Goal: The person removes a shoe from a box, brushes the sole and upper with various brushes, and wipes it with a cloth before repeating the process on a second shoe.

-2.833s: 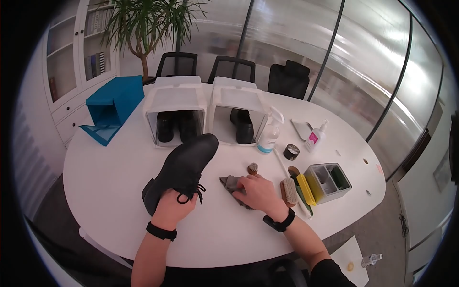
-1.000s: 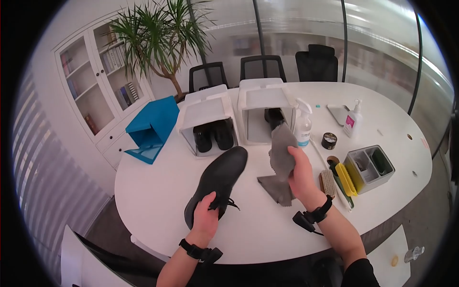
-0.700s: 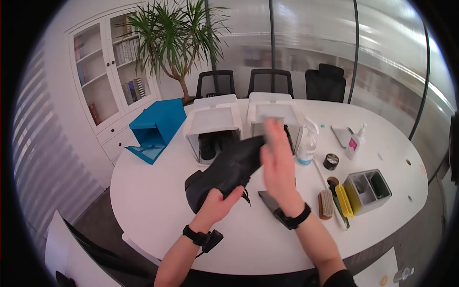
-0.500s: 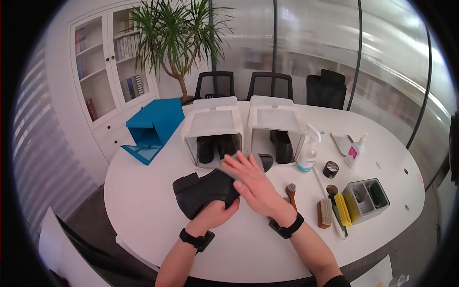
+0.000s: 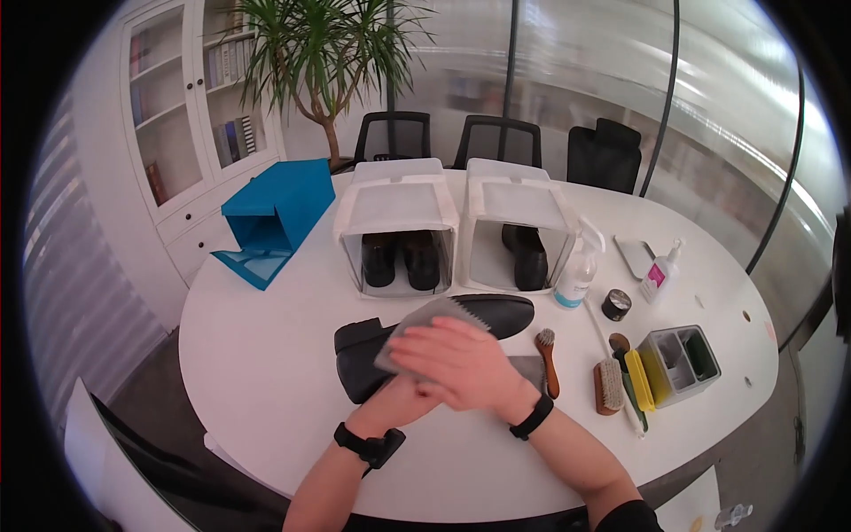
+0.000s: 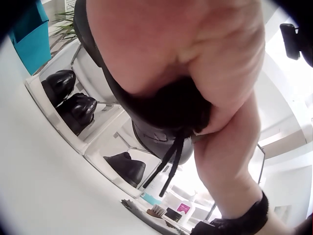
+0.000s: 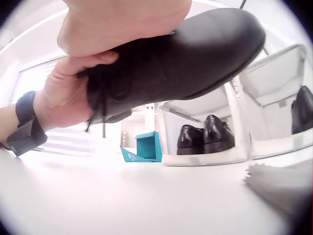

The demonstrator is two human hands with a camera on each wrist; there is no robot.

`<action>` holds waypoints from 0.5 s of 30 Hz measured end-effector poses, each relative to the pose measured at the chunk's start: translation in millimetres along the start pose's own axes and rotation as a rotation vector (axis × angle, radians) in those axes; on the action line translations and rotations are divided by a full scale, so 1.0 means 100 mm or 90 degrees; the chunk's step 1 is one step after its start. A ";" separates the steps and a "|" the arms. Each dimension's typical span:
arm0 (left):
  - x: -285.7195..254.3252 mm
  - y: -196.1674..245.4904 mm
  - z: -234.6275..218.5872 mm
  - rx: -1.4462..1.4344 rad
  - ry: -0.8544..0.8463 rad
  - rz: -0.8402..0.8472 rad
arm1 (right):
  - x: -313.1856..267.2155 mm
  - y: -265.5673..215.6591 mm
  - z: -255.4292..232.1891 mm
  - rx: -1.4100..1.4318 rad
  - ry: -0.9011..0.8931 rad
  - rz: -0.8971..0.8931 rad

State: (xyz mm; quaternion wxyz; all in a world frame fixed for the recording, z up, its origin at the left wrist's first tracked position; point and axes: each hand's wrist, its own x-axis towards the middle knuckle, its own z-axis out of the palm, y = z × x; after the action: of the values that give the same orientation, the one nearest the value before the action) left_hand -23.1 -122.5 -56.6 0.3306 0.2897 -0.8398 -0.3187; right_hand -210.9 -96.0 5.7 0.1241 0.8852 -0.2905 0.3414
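A black lace-up shoe [image 5: 508,314] is held above the table on its side, heel left and toe right. My left hand [image 5: 394,403] grips it near the laces, which dangle in the left wrist view beside the shoe [image 6: 161,143]. Straight fingers of my right hand [image 5: 461,362] press a grey zigzag-edged cloth [image 5: 445,314] against the shoe's middle, partly above my left hand. In the right wrist view the shoe [image 7: 200,51] hides that cloth. Another grey cloth [image 5: 529,365] lies on the table by a small wooden-handled brush [image 5: 549,362].
Two white boxes [image 5: 396,210] [image 5: 519,206] holding black shoes stand behind, with a blue box [image 5: 288,199] to their left. Rightward are a spray bottle [image 5: 577,277], black jar [image 5: 616,304], pump bottle [image 5: 658,277], wooden brush [image 5: 608,387], yellow brush [image 5: 639,379] and divided container [image 5: 683,363].
My right hand went from the table to lift a cloth, then onto the shoe, most recently sliding toward the heel. My left hand has turned the shoe on its side.
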 end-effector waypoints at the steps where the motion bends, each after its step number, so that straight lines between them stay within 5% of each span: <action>1: 0.01 0.12 -0.04 -0.005 0.009 0.000 | -0.04 0.07 -0.04 -0.001 -0.007 -0.007; 3: 0.07 0.43 -0.17 0.020 -0.134 -0.251 | -0.09 0.20 -0.12 -0.081 0.034 0.031; 7: 0.04 0.30 -0.09 -0.152 -0.012 -0.117 | -0.16 0.42 -0.16 -0.148 0.115 0.099; 11: 0.06 0.25 -0.12 -0.134 -0.026 -0.174 | -0.22 0.45 -0.04 -0.083 0.120 0.282; 13: 0.06 0.19 -0.06 0.097 0.062 0.018 | -0.15 0.24 0.05 -0.027 0.145 0.313; 15: 0.07 0.22 -0.03 0.165 0.105 0.051 | -0.02 0.07 0.11 0.033 0.170 0.348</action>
State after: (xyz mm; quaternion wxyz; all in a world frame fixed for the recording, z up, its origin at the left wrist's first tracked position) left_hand -31.2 -114.8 -36.3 0.3703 0.3217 -0.8548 -0.1694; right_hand -210.5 -104.8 -3.6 0.0423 0.7244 -0.4906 0.4826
